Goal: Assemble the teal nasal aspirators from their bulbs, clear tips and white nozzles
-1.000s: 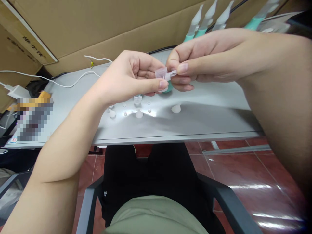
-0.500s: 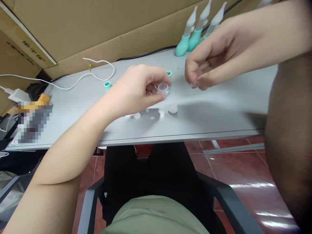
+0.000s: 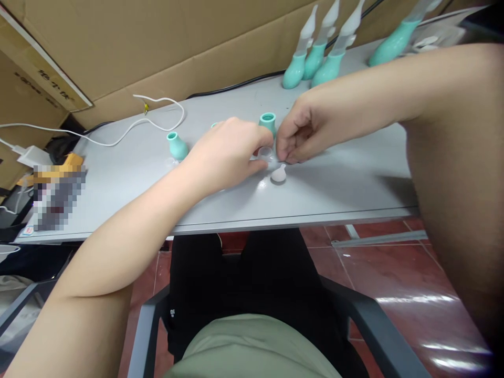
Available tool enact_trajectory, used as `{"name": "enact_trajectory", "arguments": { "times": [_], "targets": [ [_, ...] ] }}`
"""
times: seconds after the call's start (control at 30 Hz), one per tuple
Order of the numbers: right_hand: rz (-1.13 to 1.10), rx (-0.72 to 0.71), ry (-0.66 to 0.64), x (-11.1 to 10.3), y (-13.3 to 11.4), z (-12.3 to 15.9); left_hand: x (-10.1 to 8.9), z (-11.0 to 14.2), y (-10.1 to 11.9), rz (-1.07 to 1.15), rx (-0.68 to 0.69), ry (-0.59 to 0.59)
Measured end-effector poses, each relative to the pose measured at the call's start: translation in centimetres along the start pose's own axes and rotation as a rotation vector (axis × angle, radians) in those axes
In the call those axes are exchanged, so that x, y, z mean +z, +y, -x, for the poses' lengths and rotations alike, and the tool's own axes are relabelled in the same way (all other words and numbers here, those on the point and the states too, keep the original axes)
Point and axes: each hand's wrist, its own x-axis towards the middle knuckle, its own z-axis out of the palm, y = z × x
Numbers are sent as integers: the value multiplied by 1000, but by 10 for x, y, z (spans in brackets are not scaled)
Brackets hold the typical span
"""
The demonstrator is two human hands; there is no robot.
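Observation:
My left hand is closed on a small clear plastic cup-like piece, held by its sides between thumb and fingers just above the table. My right hand is just right of that piece, thumb and fingers pinched together; what is between them, if anything, is hidden. In front of the fingertips lies a small white teardrop-shaped piece with a narrow neck. Behind the hands stands an open-mouthed teal rubber bulb, partly covered by my left fingers.
Several assembled teal bulb nasal aspirators with white tips stand at the back, one of them an aspirator. Another aspirator leans at the far right. A loose teal bulb sits left. A white cable crosses the grey table.
My right hand has moved left and down, close to the clear piece. My left hand has lowered slightly, with the clear piece still in it. The view has shifted a little.

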Motion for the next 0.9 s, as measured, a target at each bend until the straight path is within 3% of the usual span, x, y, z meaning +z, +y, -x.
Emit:
{"name": "enact_trajectory", "arguments": {
  "times": [0.13, 0.27, 0.43, 0.57, 0.73, 0.8, 0.9],
  "targets": [
    [32, -49, -81, 4, -6, -5, 13, -4, -5, -52, 46, 36],
    [16, -131, -68, 5, 4, -8, 8, 0, -2, -49, 13, 73],
    [-7, -127, -39, 2, 12, -5, 4, 8, -8, -2, 81, 122],
    [-25, -47, -34, -1, 6, -3, 5, 13, -15, 86, 197, 202],
    [0, 17, -13, -3, 5, -4, 10, 13, -10, 79, 456, 347],
    [-3, 33, -5, -4, 8, -5, 14, 13, -7, 22, 479, 324],
    [-2, 59, 5, -4, 10, -4, 19, 12, -3, -16, 371, 249]
  ]
}}
